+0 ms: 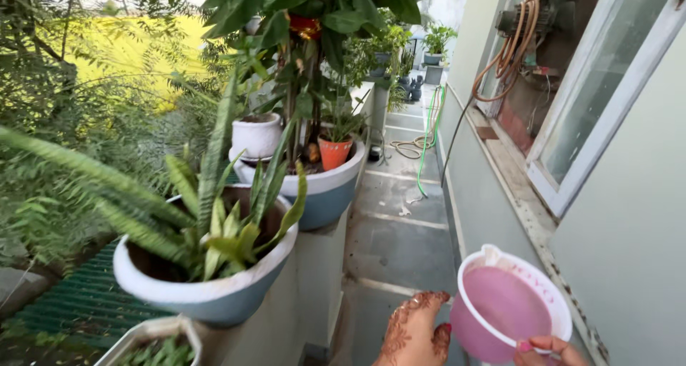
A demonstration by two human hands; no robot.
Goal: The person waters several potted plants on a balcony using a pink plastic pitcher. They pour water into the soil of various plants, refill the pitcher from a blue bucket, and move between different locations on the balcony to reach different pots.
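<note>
Pink mug [509, 310], right hand [547, 350] grip, left hand [414, 332] beside

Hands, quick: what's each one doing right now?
Left hand: open, holding nothing, beside the pink mug.
Right hand: fingers closed on the mug's handle.

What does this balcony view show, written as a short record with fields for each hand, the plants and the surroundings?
right hand: grips the handle of a pink mug, its liquid looking pink
left hand: empty, open, beside the mug
nearest plant: snake plant in a blue-white pot on the ledge
further pots: larger blue-white pot, small orange pot, white pot
floor: green hose along the wall
wall: window, coiled hose
</note>
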